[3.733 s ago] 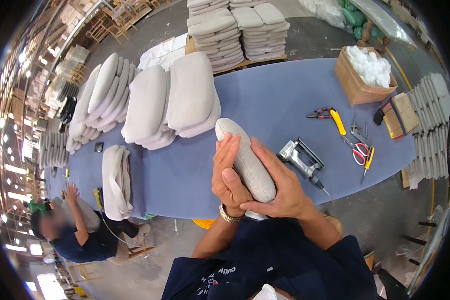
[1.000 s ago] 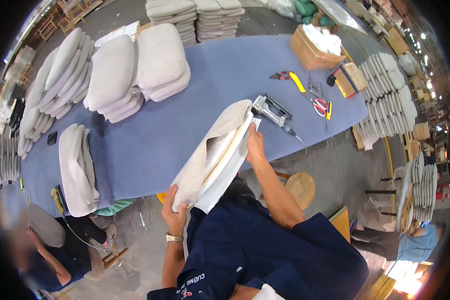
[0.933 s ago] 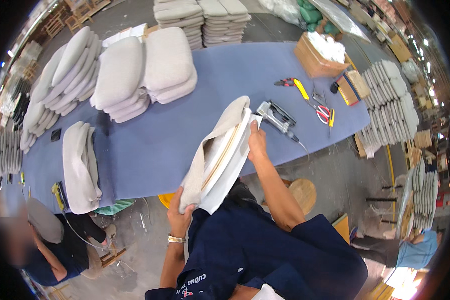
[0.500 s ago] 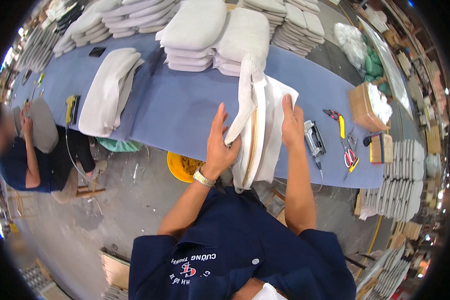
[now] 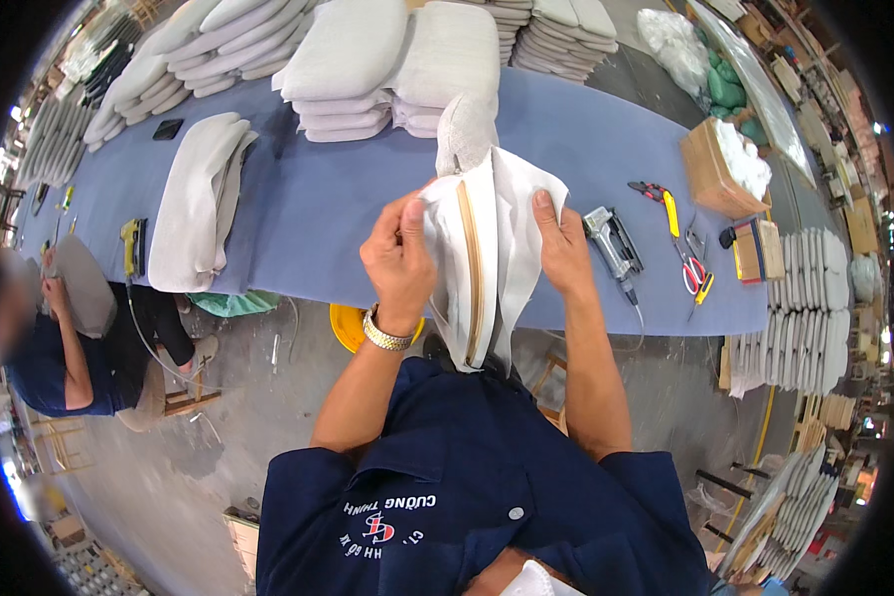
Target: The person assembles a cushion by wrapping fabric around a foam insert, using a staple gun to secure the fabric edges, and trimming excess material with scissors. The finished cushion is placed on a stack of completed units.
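Held on edge in front of me at the table is a seat pad, with light grey fabric, white padding and a tan, wood-like strip along its edge. My left hand is closed on the fabric at the pad's left side, thumb bent and fingers curled. On the other side my right hand pinches the loose fabric flap, thumb in front and fingers behind. The flap stands apart from the pad's edge. Right of my right hand lies a grey staple gun with a hose.
Blue cloth covers the table. Stacked grey cushions stand at the back, folded fabric pieces at left. Pliers, scissors and a cardboard box lie at right. A yellow bucket stands below; a co-worker sits left.
My left hand has gone from spread fingers to gripping the fabric. The pad has turned, showing its edge more fully, and the fabric is spread wider to both sides.
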{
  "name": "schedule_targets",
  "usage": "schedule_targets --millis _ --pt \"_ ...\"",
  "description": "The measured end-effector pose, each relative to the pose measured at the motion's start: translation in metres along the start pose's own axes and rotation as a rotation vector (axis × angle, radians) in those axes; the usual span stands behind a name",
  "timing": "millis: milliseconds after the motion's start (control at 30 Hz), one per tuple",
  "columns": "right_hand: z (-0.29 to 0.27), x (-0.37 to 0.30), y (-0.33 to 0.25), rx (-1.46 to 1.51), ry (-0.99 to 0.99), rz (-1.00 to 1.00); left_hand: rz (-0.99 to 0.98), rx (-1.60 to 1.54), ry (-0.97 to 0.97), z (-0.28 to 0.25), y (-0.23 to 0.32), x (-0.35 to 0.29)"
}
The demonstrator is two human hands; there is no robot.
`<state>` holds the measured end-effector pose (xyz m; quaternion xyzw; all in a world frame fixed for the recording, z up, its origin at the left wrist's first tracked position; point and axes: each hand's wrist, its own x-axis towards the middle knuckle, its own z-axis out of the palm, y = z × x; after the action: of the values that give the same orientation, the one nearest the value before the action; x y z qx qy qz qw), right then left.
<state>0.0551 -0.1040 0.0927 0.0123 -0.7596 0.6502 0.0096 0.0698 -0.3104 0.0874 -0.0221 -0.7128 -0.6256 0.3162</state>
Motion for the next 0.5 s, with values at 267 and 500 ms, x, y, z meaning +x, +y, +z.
schedule_targets --millis 267,500 --pt "0.017 -0.036 -0.012 -0.525 -0.158 -0.328 -0.176 -0.137 -0.024 0.0 -0.001 -0.006" --pt "0.033 -0.053 0.005 -0.476 -0.015 -0.129 -0.026 0.016 -0.115 0.009 0.029 -0.022"
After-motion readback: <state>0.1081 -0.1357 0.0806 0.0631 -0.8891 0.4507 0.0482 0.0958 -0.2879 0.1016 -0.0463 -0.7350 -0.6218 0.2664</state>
